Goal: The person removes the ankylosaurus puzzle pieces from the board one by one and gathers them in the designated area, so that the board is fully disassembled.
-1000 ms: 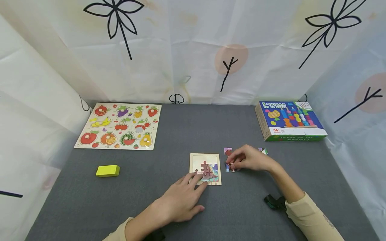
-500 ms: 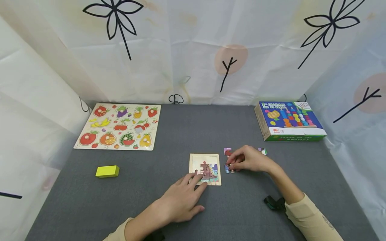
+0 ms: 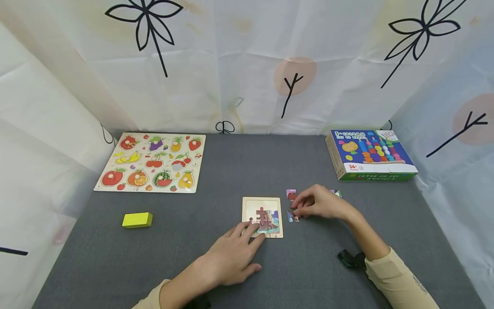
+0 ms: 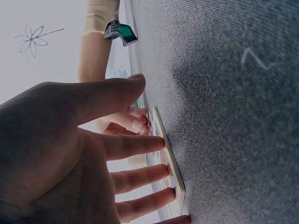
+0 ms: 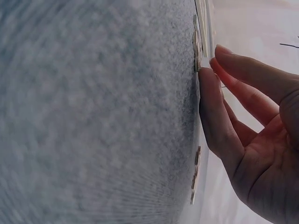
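Head view: grey felt worktop (image 3: 216, 171), white patterned sheets on three sides. Small wooden puzzle tray (image 3: 263, 216) lies near the middle, a few pieces already seated in its lower part.

Left hand (image 3: 231, 255) rests flat, fingers spread and straight, fingertips on the tray's near left corner; it grips nothing. Left wrist view confirms: fingers (image 4: 140, 177) lie extended along the tray's edge (image 4: 169, 161).

Right hand (image 3: 320, 204) sits just right of the tray, fingers bent down onto a loose puzzle piece (image 3: 294, 217) lying on the worktop just beside the tray's right edge. Right wrist view: thumb and fingertips (image 5: 208, 79) close at that piece's edge (image 5: 195, 44); whether it is pinched or only touched, cannot tell. The piece is not lifted.

Two more loose pieces: one (image 3: 291, 194) behind the fingers, one (image 3: 337, 193) past the knuckles.

Far left: fruit puzzle board (image 3: 152, 162). Near left: yellow block (image 3: 137, 219). Far right: blue toy box (image 3: 369, 154).
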A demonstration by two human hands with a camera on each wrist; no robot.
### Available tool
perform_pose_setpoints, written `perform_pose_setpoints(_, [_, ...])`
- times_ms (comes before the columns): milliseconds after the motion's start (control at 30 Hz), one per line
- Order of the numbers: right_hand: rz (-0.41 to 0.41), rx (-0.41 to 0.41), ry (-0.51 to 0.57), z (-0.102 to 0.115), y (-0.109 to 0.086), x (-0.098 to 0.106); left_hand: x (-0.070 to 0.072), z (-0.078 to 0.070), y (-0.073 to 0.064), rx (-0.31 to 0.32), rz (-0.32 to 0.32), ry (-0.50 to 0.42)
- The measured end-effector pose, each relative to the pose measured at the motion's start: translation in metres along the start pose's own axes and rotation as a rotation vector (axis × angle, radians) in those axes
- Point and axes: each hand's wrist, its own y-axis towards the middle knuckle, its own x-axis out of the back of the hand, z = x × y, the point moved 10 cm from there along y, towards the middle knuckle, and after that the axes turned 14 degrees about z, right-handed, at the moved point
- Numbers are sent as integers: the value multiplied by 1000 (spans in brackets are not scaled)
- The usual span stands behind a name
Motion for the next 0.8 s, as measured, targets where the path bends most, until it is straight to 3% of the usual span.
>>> perform_pose_setpoints(167, [-5,8,5,2,3,0,1,-1,-1,-5,-14,16])
perform_pose_setpoints(500, [0,86,115,12,10,-7,4,0,0,-15,-27,20])
perform_pose_setpoints(800, [0,127,96,31,27,-20,8,-1,-1,-30,-93,24])
